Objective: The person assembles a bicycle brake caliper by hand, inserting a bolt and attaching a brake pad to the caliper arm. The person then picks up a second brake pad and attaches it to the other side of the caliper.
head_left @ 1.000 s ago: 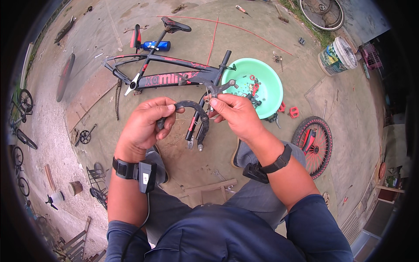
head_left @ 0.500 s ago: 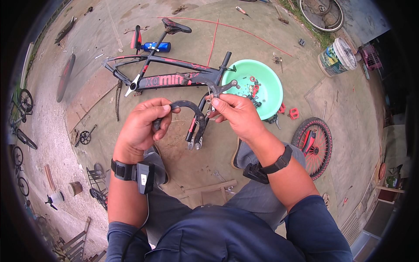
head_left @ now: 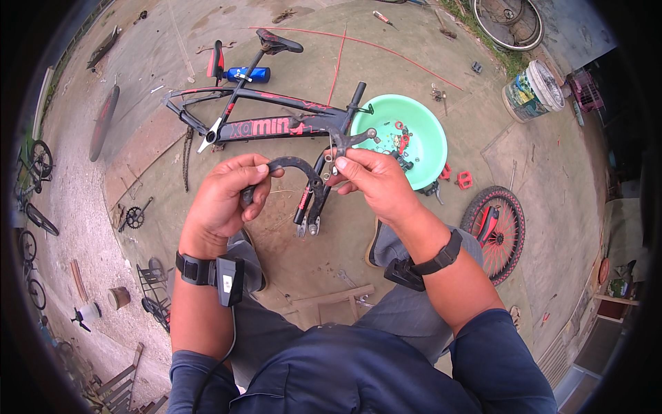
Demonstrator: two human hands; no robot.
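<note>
A plastic bucket (head_left: 525, 96) with a white rim stands at the upper right, a purple plastic crate (head_left: 588, 90) just beyond it. Grass (head_left: 516, 63) edges the concrete there, near a bare bicycle wheel (head_left: 509, 12). Parked bicycles (head_left: 41, 159) line the left edge. At the lower left are a round tin (head_left: 119, 297), a white spray bottle (head_left: 89, 312) and a slatted wooden pallet (head_left: 123, 388).
</note>
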